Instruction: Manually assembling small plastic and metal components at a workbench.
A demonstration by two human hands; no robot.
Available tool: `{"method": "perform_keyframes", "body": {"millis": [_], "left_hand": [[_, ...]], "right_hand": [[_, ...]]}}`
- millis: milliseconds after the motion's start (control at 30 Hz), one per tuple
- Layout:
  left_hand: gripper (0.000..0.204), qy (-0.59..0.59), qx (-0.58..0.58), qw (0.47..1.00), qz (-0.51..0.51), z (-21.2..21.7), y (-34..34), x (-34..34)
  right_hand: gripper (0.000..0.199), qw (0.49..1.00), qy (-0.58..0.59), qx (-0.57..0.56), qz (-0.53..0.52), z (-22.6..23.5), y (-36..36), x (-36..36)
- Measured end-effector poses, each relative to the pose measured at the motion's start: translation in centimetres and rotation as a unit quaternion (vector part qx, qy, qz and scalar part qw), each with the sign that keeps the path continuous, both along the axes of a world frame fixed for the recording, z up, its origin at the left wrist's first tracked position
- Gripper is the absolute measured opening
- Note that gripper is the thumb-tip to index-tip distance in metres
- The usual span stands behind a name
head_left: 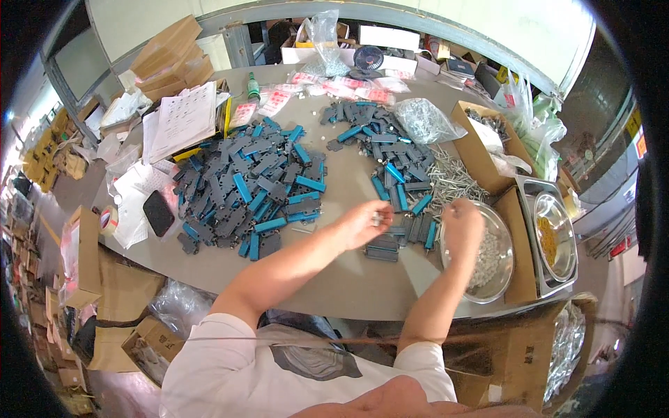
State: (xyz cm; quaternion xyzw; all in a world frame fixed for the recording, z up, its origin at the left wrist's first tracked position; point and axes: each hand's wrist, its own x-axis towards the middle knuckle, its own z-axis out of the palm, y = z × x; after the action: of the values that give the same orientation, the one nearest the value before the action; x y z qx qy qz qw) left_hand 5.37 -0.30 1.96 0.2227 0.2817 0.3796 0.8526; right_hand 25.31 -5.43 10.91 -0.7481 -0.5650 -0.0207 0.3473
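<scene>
My left hand (pixel 366 224) is curled around a few small white pieces (pixel 377 219), just above the near end of a pile of dark grey and blue rectangular parts (pixel 401 150). Below it, several grey parts (pixel 382 249) lie side by side on the table. My right hand (pixel 463 221) has its fingers drawn together at the rim of a steel bowl (pixel 506 240), beside a heap of long metal screws (pixel 451 174). What those fingers hold, if anything, is hidden. Small white pieces (pixel 486 259) fill part of the bowl.
A larger heap of the same grey and blue parts (pixel 244 181) covers the table's left middle. A black phone (pixel 159 213) lies left of it. Cardboard boxes (pixel 488 150) and a steel bowl of yellow pieces (pixel 550 240) stand at right. A small fan (pixel 368 59) is behind.
</scene>
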Motion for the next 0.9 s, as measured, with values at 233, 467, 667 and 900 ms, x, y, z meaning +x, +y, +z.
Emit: {"method": "perform_keyframes", "body": {"millis": [233, 467, 667, 900], "left_hand": [[0.041, -0.022, 0.254, 0.96, -0.119, 5.3, -2.0, 13.8], [0.027, 0.469, 0.557, 0.653, 0.208, -1.0, 8.6, 5.1], [0.026, 0.69, 0.503, 0.499, 0.152, 0.2, 18.3, -7.2], [0.02, 0.799, 0.443, 0.406, 0.009, -2.9, 23.5, -10.1]], "right_hand": [[0.034, 0.966, -0.105, 0.091, -0.219, -0.1, -3.5, 5.4], [0.007, 0.964, 0.041, 0.233, 0.12, -1.7, 0.5, -3.5], [0.006, 0.951, 0.012, 0.166, 0.262, -5.6, 2.0, -8.5], [0.006, 0.96, 0.0, 0.126, 0.251, -7.5, 2.8, -8.6]]}}
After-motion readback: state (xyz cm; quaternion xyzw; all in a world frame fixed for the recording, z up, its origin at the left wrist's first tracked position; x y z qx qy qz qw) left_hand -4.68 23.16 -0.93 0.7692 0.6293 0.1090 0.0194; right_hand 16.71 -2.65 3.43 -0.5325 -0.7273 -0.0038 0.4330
